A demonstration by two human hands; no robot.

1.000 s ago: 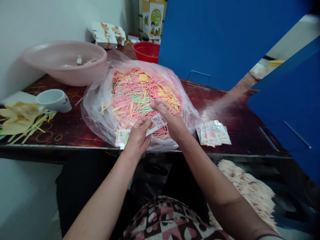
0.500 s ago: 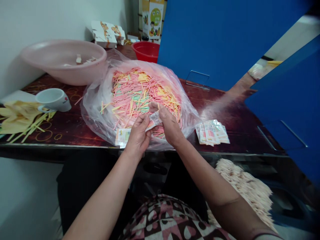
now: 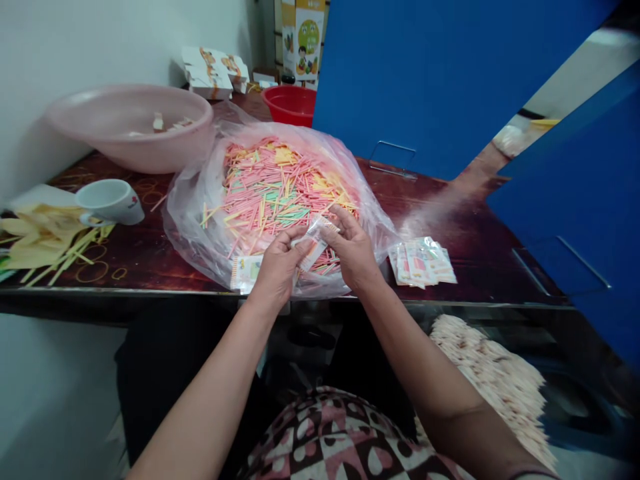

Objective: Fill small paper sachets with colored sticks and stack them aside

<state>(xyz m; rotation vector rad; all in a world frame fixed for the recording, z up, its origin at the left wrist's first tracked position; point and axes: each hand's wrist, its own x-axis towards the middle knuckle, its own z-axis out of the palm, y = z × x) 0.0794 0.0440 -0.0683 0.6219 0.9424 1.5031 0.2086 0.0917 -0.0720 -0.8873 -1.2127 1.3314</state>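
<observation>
Over the front of a clear plastic bag (image 3: 187, 227) full of thin pink, yellow and green sticks (image 3: 260, 193), both hands hold one small printed packet (image 3: 314, 247). My left hand (image 3: 280, 263) pinches its lower left side, thumb on top. At its upper right end, my right hand (image 3: 353, 247) grips it between thumb and fingers. Whether sticks are inside the packet I cannot make out. Another flat packet (image 3: 245, 270) lies just left of my left hand, at the table edge. A small pile of printed packets (image 3: 423, 261) rests to the right of the bag.
Left of the bag stand a large pink basin (image 3: 130, 113) and a white cup (image 3: 113, 201), near loose yellow sticks (image 3: 65, 260) and rubber bands. Behind are a red basin (image 3: 290, 100) and white boxes (image 3: 213, 70). Blue panels (image 3: 430, 80) rise at the right.
My right hand has moved slightly right and down and now grips the packet's upper end, its fingers curled closer. The packet is tilted more upright. The view has shifted slightly.
</observation>
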